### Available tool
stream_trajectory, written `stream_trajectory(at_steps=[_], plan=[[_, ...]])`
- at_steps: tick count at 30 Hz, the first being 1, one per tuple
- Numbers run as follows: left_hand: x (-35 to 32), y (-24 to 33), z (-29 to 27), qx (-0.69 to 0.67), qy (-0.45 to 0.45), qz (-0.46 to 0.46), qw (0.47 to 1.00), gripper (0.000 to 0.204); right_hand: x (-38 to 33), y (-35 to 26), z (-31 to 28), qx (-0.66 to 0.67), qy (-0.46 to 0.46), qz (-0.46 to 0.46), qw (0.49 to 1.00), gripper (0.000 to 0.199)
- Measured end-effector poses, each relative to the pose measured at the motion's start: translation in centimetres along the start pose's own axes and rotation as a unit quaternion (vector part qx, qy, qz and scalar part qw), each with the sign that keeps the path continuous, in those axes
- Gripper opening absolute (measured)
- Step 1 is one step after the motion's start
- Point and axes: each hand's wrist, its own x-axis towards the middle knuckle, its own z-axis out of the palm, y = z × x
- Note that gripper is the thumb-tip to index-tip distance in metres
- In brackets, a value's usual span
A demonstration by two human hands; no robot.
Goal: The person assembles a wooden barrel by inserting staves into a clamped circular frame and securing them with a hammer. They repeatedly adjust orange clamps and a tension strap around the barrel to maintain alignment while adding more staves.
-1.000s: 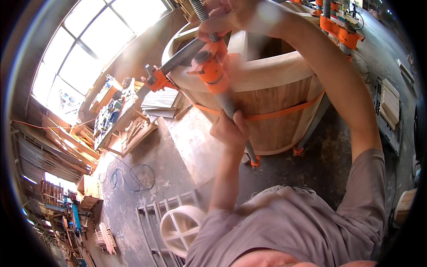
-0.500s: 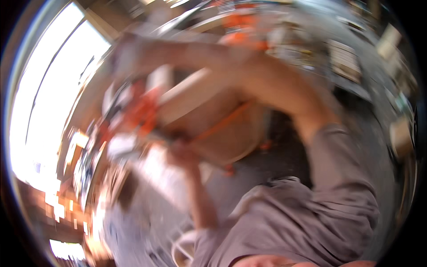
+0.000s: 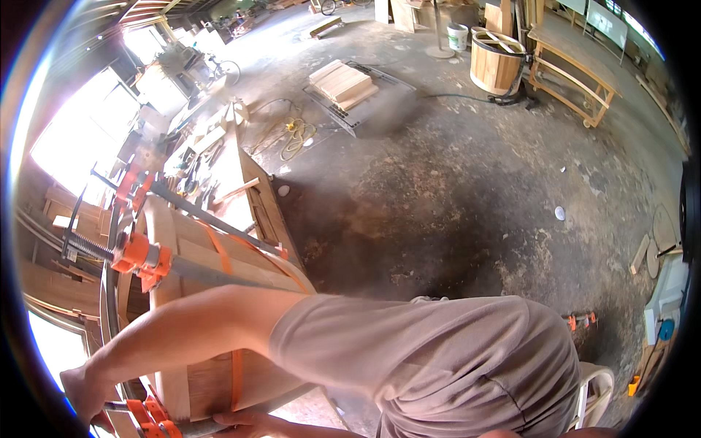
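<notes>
Stained concrete workshop floor [image 3: 467, 182] spreads beyond; both hands' grip closed on bar clamps [image 3: 146, 416].

Left hand [image 3: 84, 398] fingers behind clamp [image 3: 150, 417].

large round wooden tub [image 3: 212, 270], orange-strapped, orange-headed bar clamps [image 3: 139, 255] across its rim, tilted at lower left

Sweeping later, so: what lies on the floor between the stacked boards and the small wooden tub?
In the head view, only a dark cable on bare concrete floor between boards and tub.
</notes>
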Motion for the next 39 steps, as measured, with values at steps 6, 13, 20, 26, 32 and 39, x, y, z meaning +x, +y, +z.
stream_trajectory(at_steps=[6, 13, 20, 26, 32, 39], plan=[[-0.5, -0.6, 1.7, -0.043, 0.022, -0.018, 0.999, 0.043, -0.7, 0.8, -2.4, 0.052, -0.083, 0.009, 0.995, 0.026], [-1.0, -0.2, 2.3, -0.058, 0.019, -0.026, 0.998, 0.038, 5.9, 5.7, 1.1, -0.510, -0.017, -0.162, 0.845, 0.029], [-0.7, 0.1, 2.1, -0.053, -0.016, -0.059, 0.997, 0.042, 2.5, 3.7, -0.9, -0.480, -0.013, -0.110, 0.870, 0.025], [-0.4, 0.5, 2.7, -0.068, 0.022, -0.059, 0.996, 0.042, 1.6, 1.6, -2.2, -0.501, -0.022, -0.090, 0.860, 0.022], [0.0, -0.2, 3.1, -0.067, -0.013, -0.063, 0.996, 0.037, 0.3, -1.4, -3.0, -0.537, -0.072, -0.113, 0.833, 0.019], [1.1, 1.7, 3.5, -0.047, -0.041, -0.001, 0.998, 0.032, -3.9, -6.7, -5.0, -0.617, -0.087, -0.124, 0.772, 0.016]])
